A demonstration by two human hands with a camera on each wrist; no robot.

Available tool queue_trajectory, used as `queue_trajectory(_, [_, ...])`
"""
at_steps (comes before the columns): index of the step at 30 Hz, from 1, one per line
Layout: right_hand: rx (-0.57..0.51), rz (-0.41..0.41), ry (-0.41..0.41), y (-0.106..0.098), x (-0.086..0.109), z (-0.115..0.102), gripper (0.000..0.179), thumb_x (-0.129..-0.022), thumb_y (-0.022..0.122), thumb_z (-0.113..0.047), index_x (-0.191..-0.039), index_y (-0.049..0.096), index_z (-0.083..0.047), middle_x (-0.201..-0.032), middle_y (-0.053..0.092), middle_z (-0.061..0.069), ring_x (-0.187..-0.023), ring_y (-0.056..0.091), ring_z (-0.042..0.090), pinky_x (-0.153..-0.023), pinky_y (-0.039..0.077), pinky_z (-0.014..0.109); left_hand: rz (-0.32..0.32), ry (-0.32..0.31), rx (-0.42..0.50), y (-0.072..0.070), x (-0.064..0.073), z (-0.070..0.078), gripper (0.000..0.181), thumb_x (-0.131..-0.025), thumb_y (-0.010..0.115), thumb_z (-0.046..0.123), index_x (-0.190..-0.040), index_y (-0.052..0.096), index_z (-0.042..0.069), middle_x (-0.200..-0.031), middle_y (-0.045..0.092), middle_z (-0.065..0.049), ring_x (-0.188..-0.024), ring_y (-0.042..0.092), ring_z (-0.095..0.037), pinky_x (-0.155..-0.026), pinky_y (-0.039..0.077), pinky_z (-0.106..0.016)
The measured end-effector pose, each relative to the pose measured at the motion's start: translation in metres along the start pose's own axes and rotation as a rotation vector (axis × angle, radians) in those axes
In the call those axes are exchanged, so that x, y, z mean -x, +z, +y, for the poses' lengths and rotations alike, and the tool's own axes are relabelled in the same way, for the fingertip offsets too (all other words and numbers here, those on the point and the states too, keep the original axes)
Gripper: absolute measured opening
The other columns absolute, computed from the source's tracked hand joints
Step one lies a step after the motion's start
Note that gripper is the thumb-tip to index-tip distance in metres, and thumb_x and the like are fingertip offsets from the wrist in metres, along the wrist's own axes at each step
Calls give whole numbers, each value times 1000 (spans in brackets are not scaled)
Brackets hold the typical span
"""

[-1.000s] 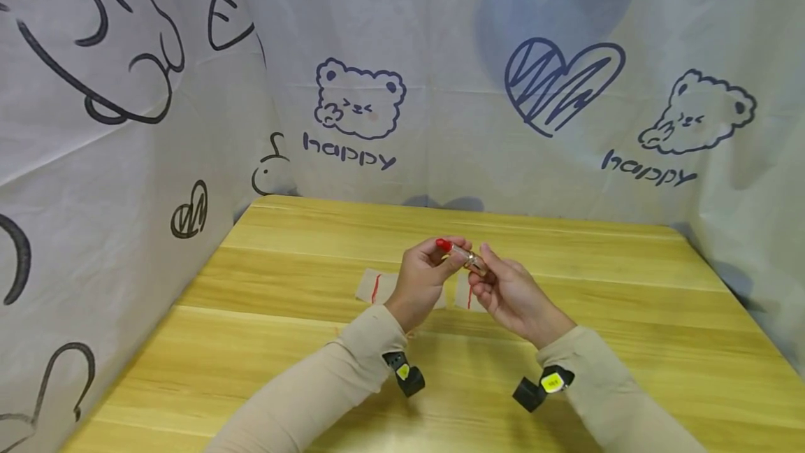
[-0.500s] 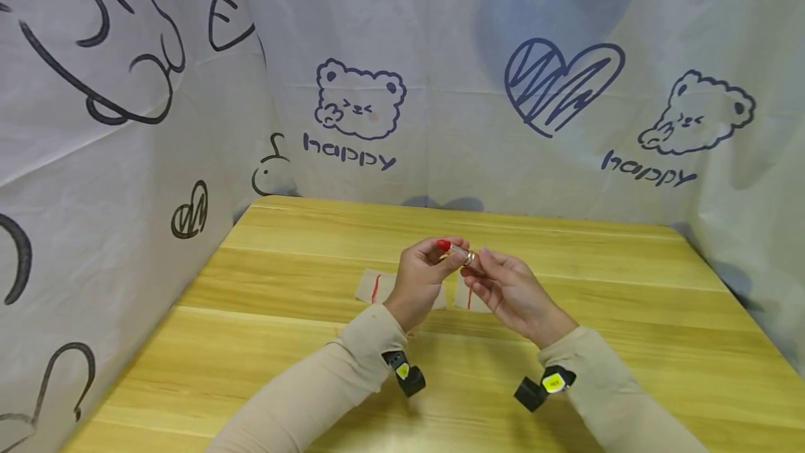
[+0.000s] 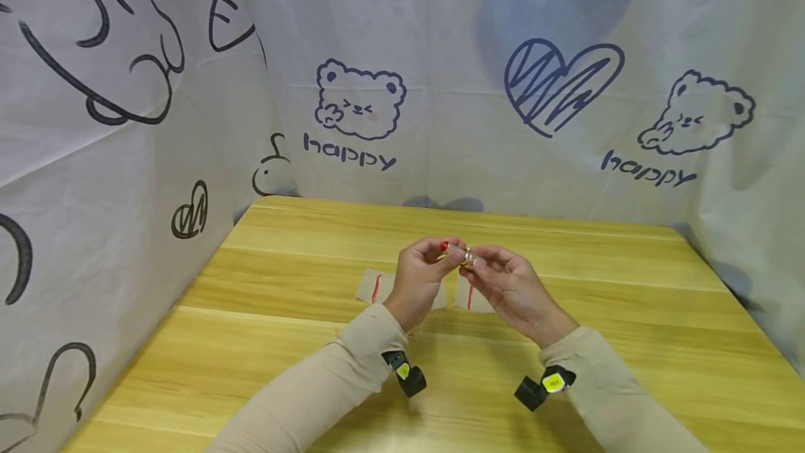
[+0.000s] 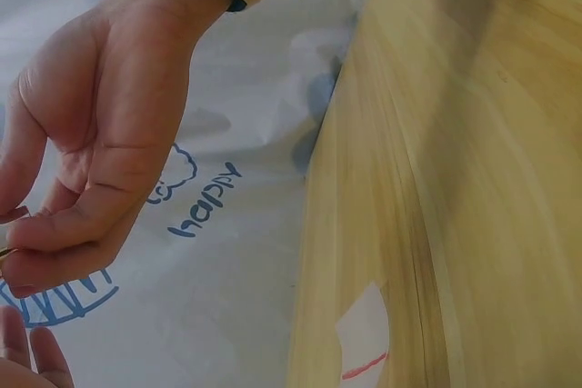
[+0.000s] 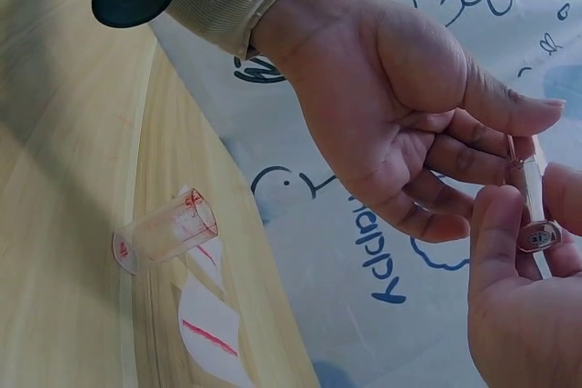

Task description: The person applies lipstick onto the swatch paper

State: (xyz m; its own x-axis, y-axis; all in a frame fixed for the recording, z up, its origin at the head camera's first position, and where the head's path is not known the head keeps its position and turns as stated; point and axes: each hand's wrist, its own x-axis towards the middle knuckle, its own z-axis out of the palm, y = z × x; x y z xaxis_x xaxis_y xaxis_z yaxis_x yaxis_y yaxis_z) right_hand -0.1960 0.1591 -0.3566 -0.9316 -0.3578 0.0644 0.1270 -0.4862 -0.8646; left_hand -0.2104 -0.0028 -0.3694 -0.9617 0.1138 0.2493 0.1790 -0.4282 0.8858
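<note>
Both hands hold one lipstick (image 3: 455,252), which lies slanted above the table with its red tip toward the upper left. My left hand (image 3: 416,284) pinches its upper part between thumb and fingers. At the lower end, the thumb and fingers of my right hand (image 3: 523,293) pinch the base. The right wrist view shows the lipstick (image 5: 532,184) between the two hands, partly covered by fingers. Only a sliver of it reaches the left wrist view. Below the hands lie pale paper pieces, one left (image 3: 375,288) and one right (image 3: 473,297), each with a red line.
In the right wrist view, a clear cylinder (image 5: 168,229) with reddish stains stands on the wooden table (image 3: 264,369), near the marked papers; the left arm appears to hide it from the head view. White drawn-on cloth (image 3: 453,33) walls the back and sides.
My right thumb and fingers have shifted up and left along the lipstick's base and cover more of it. Less of the red tip shows. The left hand has barely moved.
</note>
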Motion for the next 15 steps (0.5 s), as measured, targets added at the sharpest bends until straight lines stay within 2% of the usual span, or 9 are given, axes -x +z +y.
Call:
queue_trajectory(4, [1, -4, -6, 0, 1, -1, 12, -92, 65, -4, -104, 64, -7, -101, 63, 7, -91, 66, 16, -83, 53, 23, -11, 5, 10, 0, 0, 1, 6, -87, 71, 3, -90, 66, 2, -105, 67, -13, -97, 64, -15, -91, 51, -32])
queue_trajectory(6, [3, -15, -7, 0, 1, -1, 11, -94, 63, -6, -105, 64, -7, -101, 64, 6, -91, 66, 16, -82, 53, 23, -25, 8, 11, 0, 0, 1, 11, -85, 73, 10, -91, 66, 4, -103, 67, -8, -97, 64, -15, -93, 50, -33])
queue_trajectory(10, [11, -33, 15, -1, 1, -2, 14, -100, 56, -19, -108, 63, -9, -105, 63, 5, -95, 65, 17, -84, 53, 25, -66, 18, 27, -1, 0, 1, 35, -77, 76, 28, -98, 67, 1, -102, 68, -5, -99, 63, -15, -98, 46, -36])
queue_trajectory(15, [-43, -56, 100, -4, 0, -4, 38, -103, 42, -41, -111, 58, -7, -107, 62, 7, -96, 64, 19, -84, 53, 27, -123, 36, 22, -1, 0, 5, 64, -72, 75, 40, -110, 62, -9, -106, 68, -5, -102, 62, -14, -101, 43, -39])
